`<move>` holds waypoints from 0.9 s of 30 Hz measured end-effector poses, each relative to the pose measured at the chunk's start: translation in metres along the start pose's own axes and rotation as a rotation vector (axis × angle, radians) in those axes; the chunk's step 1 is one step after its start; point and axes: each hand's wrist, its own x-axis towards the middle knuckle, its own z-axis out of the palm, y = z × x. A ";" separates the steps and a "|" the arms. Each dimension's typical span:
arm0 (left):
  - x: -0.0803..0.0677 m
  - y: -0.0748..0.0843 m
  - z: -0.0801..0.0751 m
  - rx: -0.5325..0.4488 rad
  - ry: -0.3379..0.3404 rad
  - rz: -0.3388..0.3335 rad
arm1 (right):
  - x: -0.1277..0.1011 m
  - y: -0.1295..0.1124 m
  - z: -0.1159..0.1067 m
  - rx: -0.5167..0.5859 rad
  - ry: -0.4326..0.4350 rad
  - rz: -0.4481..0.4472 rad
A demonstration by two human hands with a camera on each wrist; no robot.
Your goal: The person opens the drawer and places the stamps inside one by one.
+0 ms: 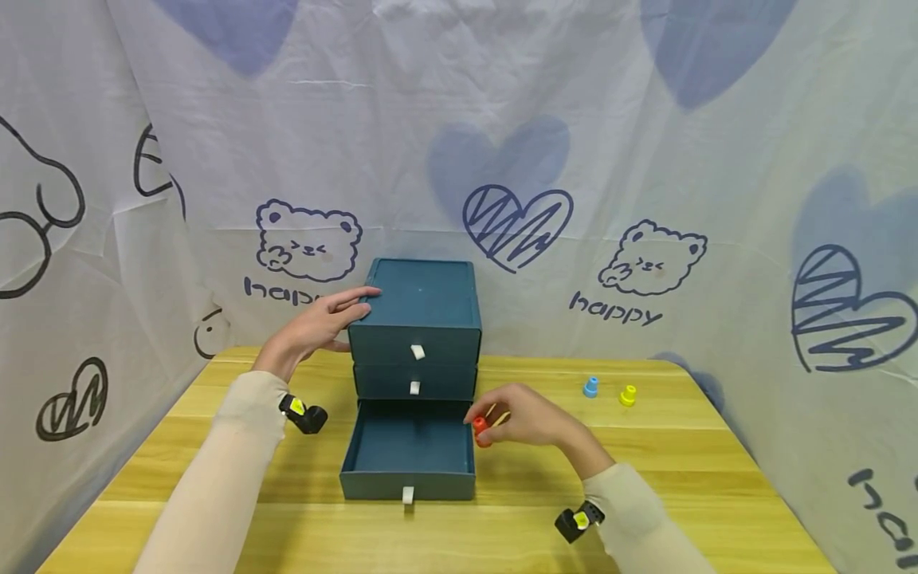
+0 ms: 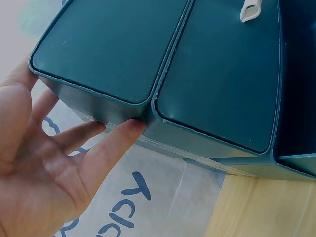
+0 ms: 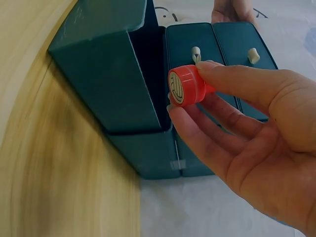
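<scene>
A dark teal drawer cabinet (image 1: 423, 295) stands on the table, its bottom drawer (image 1: 409, 485) pulled out and its upper two closed. On the cabinet's left side and top edge rests my left hand (image 1: 315, 325), fingers fairly straight; the left wrist view shows the fingers (image 2: 113, 143) spread against the side wall. Just right of the open drawer, my right hand (image 1: 527, 414) pinches a small red toy stamp (image 3: 187, 85) between thumb and fingers. The stamp's round patterned face shows in the right wrist view. White pull tabs (image 1: 408, 495) stick out from the drawer fronts.
A blue stamp (image 1: 590, 387) and a yellow stamp (image 1: 628, 396) stand on the wooden table (image 1: 645, 486), at the back right. A white printed cloth (image 1: 402, 159) hangs behind and beside the table.
</scene>
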 end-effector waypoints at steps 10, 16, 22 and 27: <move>0.001 -0.001 0.000 0.003 0.004 0.001 | 0.020 -0.013 0.003 0.002 -0.025 -0.030; 0.000 -0.001 0.000 0.021 0.011 0.000 | 0.032 -0.018 0.005 0.037 -0.051 -0.044; 0.000 0.000 0.000 0.024 0.012 -0.004 | 0.043 -0.019 0.009 0.092 -0.075 -0.058; 0.001 0.000 0.000 0.018 0.003 -0.010 | 0.051 -0.022 0.012 0.094 -0.091 -0.079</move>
